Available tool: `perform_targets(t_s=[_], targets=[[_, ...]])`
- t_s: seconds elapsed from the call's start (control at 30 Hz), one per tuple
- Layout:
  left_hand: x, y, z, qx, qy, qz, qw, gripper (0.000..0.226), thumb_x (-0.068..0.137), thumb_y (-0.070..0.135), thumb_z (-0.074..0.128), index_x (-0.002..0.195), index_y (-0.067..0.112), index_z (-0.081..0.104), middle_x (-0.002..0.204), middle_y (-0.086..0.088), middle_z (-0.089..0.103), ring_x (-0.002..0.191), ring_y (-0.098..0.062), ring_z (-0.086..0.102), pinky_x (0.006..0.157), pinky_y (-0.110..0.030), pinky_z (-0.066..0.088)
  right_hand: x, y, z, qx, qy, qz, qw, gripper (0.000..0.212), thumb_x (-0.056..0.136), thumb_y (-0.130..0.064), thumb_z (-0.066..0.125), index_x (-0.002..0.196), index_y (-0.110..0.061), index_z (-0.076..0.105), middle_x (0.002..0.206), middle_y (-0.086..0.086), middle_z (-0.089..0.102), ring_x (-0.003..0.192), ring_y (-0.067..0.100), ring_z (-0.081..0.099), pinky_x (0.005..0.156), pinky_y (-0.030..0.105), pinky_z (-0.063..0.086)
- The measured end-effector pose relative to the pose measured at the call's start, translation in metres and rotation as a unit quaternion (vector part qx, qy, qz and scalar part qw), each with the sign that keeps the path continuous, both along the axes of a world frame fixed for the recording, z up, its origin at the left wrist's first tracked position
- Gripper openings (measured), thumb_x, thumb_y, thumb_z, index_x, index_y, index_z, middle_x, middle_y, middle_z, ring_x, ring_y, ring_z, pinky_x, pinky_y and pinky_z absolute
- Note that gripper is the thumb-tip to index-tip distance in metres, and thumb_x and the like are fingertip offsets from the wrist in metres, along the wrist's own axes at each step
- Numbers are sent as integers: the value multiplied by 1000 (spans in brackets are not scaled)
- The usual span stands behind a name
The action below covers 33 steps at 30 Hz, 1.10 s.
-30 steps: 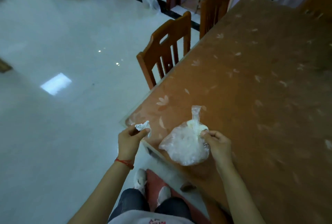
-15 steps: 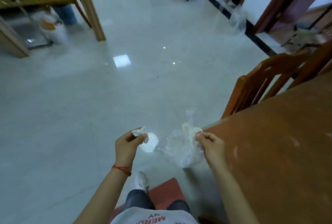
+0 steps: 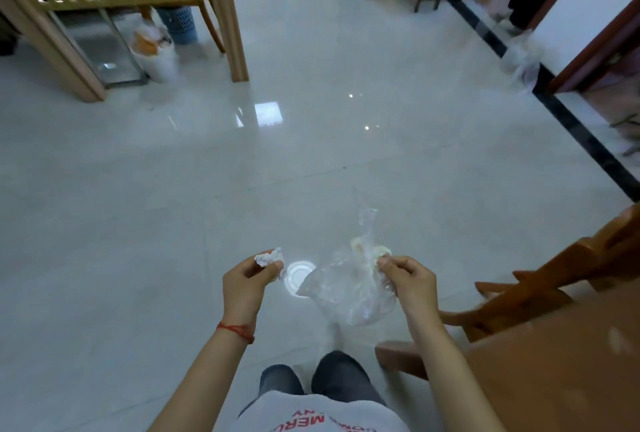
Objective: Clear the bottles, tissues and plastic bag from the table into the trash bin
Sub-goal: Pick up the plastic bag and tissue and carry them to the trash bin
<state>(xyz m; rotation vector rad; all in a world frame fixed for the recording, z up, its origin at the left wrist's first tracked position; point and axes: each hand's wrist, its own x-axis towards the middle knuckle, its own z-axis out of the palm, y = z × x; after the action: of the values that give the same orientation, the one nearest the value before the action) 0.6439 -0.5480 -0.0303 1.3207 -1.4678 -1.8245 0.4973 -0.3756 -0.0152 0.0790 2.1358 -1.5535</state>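
Head view: your left hand (image 3: pixel 246 284) pinches the tissue (image 3: pixel 269 257), your right hand (image 3: pixel 408 282) pinches the plastic bag (image 3: pixel 349 289); the trash bin (image 3: pixel 155 50) lies well off at 11 o'clock, nearer your left.

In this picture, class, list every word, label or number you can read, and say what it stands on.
"MERU", upside down and cut off, in red on the grey shirt at the bottom edge.
A second red line below it: cut off, unreadable.
No other text shows.

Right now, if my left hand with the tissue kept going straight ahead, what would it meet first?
Likely nothing close: ahead of the left hand and its tissue lies open floor; farther off, a white bin, though depth is unclear.
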Motion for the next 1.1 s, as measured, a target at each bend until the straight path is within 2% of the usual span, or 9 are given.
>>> perform_targets(t_s=[0.13, 0.3, 0.47, 0.6, 0.83, 1.0, 1.1], targets=[[-54, -28, -2, 7, 16, -11, 1000, 21, 77, -7, 64, 77, 14, 71, 84, 12, 71, 73, 5, 64, 66, -9, 50, -48, -25, -3, 1, -4, -12, 1000, 10, 81, -10, 67, 74, -3, 67, 60, 3, 58, 55, 13, 51, 49, 14, 42], [-136, -69, -1, -2, 22, -21, 1000, 14, 77, -6, 65, 83, 4, 71, 93, 1, 70, 72, 3, 64, 63, -8, 48, -119, -64, -4, -23, -13, -31, 999, 11, 80, -12, 67, 69, -8, 67, 63, 4, 61, 58, 15, 53, 59, 24, 43], [-205, -102, 10, -4, 24, -39, 999, 19, 77, -5, 65, 95, -1, 69, 89, 3, 69, 72, 1, 64, 62, -8, 48, -184, -95, 6, -25, -5, -31, 999, 10, 81, -12, 67, 72, -7, 68, 63, 4, 61, 57, 13, 54, 55, 17, 44], [-249, -125, 11, -1, 17, -66, 998, 21, 76, -3, 67, 96, 2, 70, 92, 3, 70, 72, 3, 65, 62, -8, 48, -219, -112, 6, -28, 2, -55, 998, 13, 80, -12, 67, 68, -8, 67, 60, 3, 61, 50, 7, 53, 47, 9, 43], [-332, -162, 9, 10, 16, -160, 987, 18, 76, -6, 66, 93, 1, 70, 85, 4, 70, 73, -5, 64, 65, -10, 51, -262, -135, 3, -32, -5, -143, 989, 15, 80, -8, 66, 65, -7, 66, 58, 4, 60, 44, 0, 53, 45, 9, 42], [-404, -189, 15, -6, 20, -270, 963, 21, 76, -4, 67, 93, 7, 71, 82, 8, 71, 71, -1, 65, 66, -11, 51, -288, -144, 6, -41, 2, -261, 964, 15, 81, -11, 66, 67, -10, 66, 62, 4, 63, 53, 9, 56, 47, 8, 43], [-444, -194, 19, -13, 23, -331, 943, 21, 76, -4, 67, 92, 9, 71, 84, 6, 70, 70, 2, 65, 65, -11, 51, -297, -142, 6, -40, 7, -325, 945, 14, 82, -10, 66, 67, -10, 66, 60, 3, 62, 45, 1, 55, 46, 8, 43]])
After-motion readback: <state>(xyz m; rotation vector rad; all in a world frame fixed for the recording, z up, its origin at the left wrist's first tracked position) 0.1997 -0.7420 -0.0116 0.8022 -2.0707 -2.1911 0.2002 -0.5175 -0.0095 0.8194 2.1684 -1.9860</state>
